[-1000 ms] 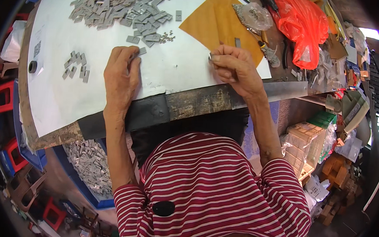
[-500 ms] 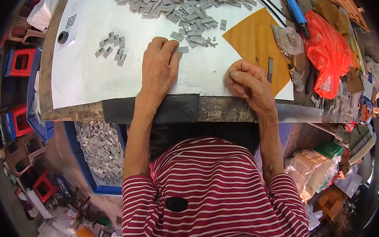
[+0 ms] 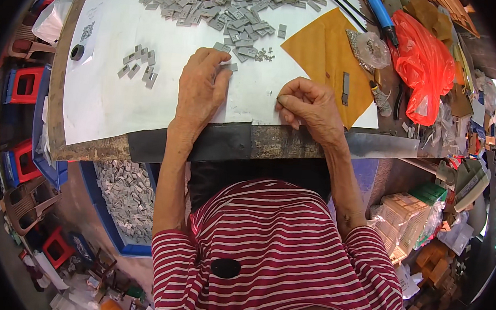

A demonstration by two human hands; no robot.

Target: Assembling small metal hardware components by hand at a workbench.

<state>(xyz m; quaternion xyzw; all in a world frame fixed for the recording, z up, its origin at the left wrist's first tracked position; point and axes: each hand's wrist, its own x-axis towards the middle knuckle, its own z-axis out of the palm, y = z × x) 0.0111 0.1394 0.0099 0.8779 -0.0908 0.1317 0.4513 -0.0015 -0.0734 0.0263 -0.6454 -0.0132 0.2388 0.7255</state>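
My left hand (image 3: 201,87) rests on the white sheet (image 3: 165,107) with its fingers bent and closed. A flat grey rectangular piece (image 3: 231,67) sticks out at its thumb and fingertips, partly hidden by them. My right hand (image 3: 312,106) is raised near the table's front edge, thumb and forefinger pinched together. What lies in that pinch is too small to make out. Beyond my hands lies a big heap of similar grey pieces (image 3: 241,27), with a small cluster of tiny metal parts (image 3: 264,54) beside it. Several more grey pieces (image 3: 140,60) lie in a group to the left.
A brown paper sheet (image 3: 317,45) bears a dark grey strip (image 3: 346,89) and a bag of tiny parts (image 3: 373,52). Right of it are a blue electric screwdriver (image 3: 381,15) and a red plastic bag (image 3: 423,69). A black ring (image 3: 77,52) lies left; below stands a blue bin (image 3: 109,234).
The whole view has shifted slightly, moving the table leftward in the picture. My right hand has moved a little closer to my left hand, still pinching. My left hand stays by the grey piece.
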